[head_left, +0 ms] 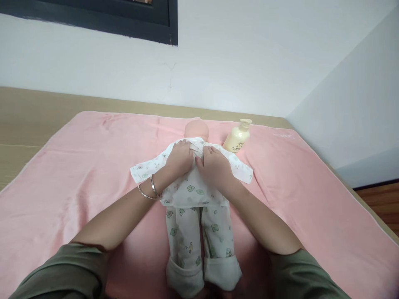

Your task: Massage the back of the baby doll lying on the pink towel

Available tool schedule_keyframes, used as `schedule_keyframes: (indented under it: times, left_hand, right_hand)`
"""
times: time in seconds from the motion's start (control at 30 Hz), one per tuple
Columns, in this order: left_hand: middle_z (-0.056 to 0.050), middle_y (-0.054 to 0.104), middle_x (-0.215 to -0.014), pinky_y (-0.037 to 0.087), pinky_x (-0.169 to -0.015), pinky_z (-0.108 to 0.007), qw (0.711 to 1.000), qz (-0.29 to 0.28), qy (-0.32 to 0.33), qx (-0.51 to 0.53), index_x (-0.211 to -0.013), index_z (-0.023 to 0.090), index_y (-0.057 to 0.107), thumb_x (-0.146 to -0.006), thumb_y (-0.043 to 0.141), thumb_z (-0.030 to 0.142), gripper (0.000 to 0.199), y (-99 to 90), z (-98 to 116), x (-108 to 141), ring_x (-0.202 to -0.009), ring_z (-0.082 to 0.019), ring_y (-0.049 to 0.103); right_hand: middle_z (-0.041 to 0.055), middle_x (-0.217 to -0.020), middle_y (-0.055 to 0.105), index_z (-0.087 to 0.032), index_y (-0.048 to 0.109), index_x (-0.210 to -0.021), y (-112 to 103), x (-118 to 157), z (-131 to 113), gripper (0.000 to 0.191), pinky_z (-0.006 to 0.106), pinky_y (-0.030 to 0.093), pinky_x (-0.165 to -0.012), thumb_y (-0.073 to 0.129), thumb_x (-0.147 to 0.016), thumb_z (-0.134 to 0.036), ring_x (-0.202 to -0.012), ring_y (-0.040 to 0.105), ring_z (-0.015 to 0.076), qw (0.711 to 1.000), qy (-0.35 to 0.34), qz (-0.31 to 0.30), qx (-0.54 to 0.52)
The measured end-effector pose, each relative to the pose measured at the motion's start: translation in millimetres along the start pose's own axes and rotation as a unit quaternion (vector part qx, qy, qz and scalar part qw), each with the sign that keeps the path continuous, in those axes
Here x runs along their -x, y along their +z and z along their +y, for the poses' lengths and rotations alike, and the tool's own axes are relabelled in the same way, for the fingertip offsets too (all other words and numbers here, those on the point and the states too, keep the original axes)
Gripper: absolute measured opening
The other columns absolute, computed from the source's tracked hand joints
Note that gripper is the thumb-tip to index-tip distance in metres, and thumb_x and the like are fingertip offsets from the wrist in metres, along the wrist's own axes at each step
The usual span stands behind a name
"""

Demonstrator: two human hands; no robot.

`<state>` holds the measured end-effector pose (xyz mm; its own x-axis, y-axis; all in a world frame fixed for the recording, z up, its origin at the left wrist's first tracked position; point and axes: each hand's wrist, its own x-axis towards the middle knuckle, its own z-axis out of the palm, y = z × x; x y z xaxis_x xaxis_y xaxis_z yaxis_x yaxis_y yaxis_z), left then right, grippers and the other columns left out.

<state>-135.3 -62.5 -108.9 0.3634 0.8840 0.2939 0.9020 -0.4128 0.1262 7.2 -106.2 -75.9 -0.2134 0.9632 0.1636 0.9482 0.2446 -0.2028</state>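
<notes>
A baby doll lies stretched out in front of me, its bare head (196, 129) at the far end. It wears a white long-sleeved baby shirt (190, 192) with small animal and leaf prints, sleeves spread to both sides. Matching baby trousers (184, 236) with turned-up cuffs cover its legs. Near the collar my left hand (181, 158) is closed on the shirt fabric, a silver bracelet on its wrist. Beside it my right hand (215, 165) also grips the shirt, thumb towards the middle. Between the two hands the cloth is wrinkled. The doll's face does not show.
A pale yellow pump bottle (238, 137) leans to one side near the doll's right-hand sleeve in view. Under everything lies a pink blanket (102, 166) on a wooden surface (28, 120). Behind rises a white wall (224, 62) with a dark window frame (93, 20).
</notes>
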Motion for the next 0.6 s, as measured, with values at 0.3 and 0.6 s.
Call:
schedule_keyframes:
  times: [0.3, 0.6]
  left_hand:
    - [-0.027, 0.063, -0.135, 0.042, -0.113, -0.053, 0.997, 0.066, 0.018, -0.029, -0.126, -0.003, 0.061, -0.093, 0.035, 0.011, 0.044, 8.3, 35, 22, -0.132, -0.038, 0.056]
    - [-0.022, 0.065, -0.131, 0.041, -0.115, -0.048, 0.997, 0.057, 0.016, 0.043, -0.121, 0.003, 0.062, -0.094, 0.033, 0.012, 0.041, 5.3, 25, 15, -0.13, -0.033, 0.056]
  right_hand:
    - [0.0212, -0.138, 0.063, -0.004, 0.057, -0.131, 15, -37, 33, 0.043, 0.041, 0.038, -0.113, 0.03, -0.105, -0.025, -0.129, 0.055, 0.0297, 0.999, -0.022, -0.005, -0.031]
    - [0.0194, -0.114, 0.072, -0.008, 0.063, -0.114, 2, -31, 19, 0.037, 0.04, 0.044, -0.098, 0.031, -0.102, -0.021, -0.108, 0.063, 0.0312, 0.997, -0.024, -0.04, 0.064]
